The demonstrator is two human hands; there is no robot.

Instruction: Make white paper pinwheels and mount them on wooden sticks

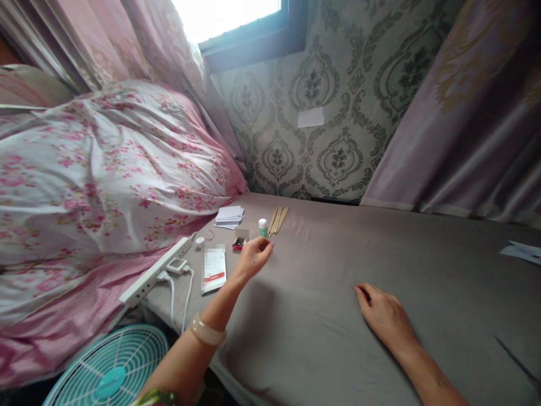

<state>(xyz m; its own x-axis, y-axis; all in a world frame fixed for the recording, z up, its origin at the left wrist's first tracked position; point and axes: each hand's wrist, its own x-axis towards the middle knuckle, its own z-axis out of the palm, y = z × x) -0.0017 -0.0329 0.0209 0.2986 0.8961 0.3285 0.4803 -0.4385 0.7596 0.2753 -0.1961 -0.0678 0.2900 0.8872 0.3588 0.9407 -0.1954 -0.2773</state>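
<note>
My left hand [255,257] is raised over the grey sheet [321,259], its fingers curled together. Whatever they might hold is hidden. Just beyond it stands a small bottle [263,228] with a white cap and green label. Beside the bottle lie several thin wooden sticks [279,220]. Left of the hand is a small open red box [240,241] with dark bits inside. A phone [214,270] lies nearer, by my forearm. My right hand [385,313] rests on the sheet with fingers closed and nothing visible in them.
A stack of white cards [229,216] lies at the back left. A power strip [156,273] with plugged-in cables runs along the left edge, above a teal fan [112,375]. Folded paper [522,252] lies far right. Floral bedding [97,163] is piled at left.
</note>
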